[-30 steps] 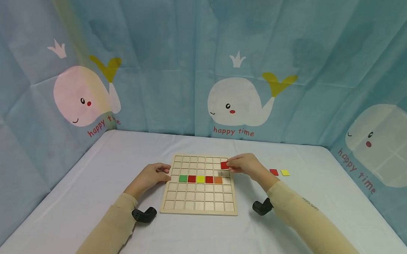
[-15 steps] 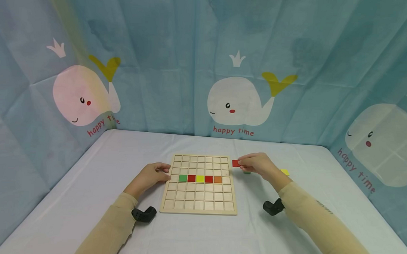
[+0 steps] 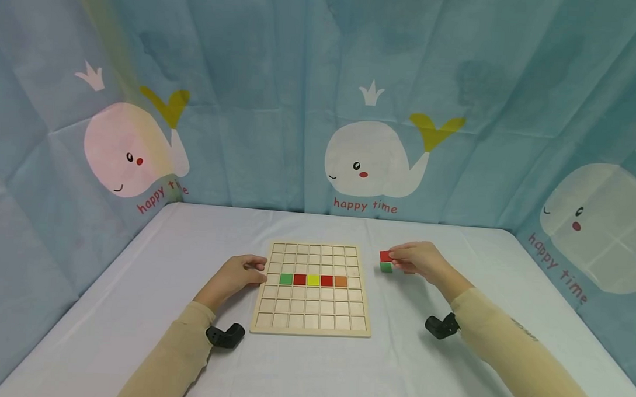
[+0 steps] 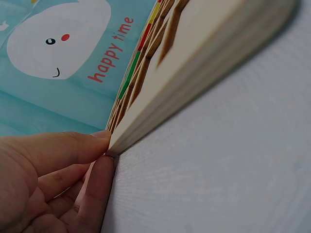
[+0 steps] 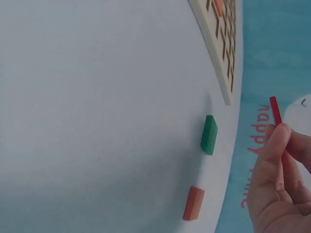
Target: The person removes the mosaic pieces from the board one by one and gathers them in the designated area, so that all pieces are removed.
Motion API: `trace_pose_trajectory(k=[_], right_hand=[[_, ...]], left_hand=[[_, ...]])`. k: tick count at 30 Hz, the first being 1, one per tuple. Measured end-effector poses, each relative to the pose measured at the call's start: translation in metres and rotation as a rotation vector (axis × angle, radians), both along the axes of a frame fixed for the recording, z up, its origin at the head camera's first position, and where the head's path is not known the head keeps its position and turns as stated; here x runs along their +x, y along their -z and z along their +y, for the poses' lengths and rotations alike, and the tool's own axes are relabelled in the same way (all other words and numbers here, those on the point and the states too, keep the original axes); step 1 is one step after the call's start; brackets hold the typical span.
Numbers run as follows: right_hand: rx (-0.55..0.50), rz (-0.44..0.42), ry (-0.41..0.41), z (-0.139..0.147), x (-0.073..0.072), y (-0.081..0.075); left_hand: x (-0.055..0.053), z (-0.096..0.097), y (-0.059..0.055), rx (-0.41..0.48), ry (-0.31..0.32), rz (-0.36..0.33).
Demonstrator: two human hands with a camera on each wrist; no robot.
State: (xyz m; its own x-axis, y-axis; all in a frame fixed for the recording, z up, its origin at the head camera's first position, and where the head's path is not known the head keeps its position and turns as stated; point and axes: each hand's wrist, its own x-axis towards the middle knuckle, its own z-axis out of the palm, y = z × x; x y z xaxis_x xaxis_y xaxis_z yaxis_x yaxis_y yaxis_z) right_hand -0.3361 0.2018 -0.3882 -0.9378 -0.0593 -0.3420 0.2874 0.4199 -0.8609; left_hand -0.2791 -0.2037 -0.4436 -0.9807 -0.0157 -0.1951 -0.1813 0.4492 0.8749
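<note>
Over the counter (image 3: 312, 373), right of the board (image 3: 311, 332): red tile (image 3: 385, 256) in a pinch

Right hand (image 3: 420, 260) has the red tile pinched at one edge between thumb and fingers, held up clear of the green tile (image 3: 386, 267) and the orange tile (image 5: 193, 204) lying below. Left hand (image 3: 238, 271) has thumb and fingertips touching the board's left edge; can't tell if that's a pinch or just resting. Imo a light edge grip suits a thin flat square, and a steadying touch should stop the board sliding. Looks like pale wood with shallow square cells, coloured tiles (image 3: 313, 280) along one row, on lightly creased white cloth (image 5: 97, 97).
</note>
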Motion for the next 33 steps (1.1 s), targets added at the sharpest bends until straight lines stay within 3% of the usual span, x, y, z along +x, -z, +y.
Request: trace_pose_trajectory(k=[12, 33], right_hand=[[-0.086, -0.023, 0.054, 0.026, 0.005, 0.0], [-0.031, -0.038, 0.062, 0.069, 0.005, -0.003]], left_hand=[[-0.001, -0.002, 0.002, 0.008, -0.003, -0.002], [0.0, 0.0, 0.001, -0.006, -0.007, 0.008]])
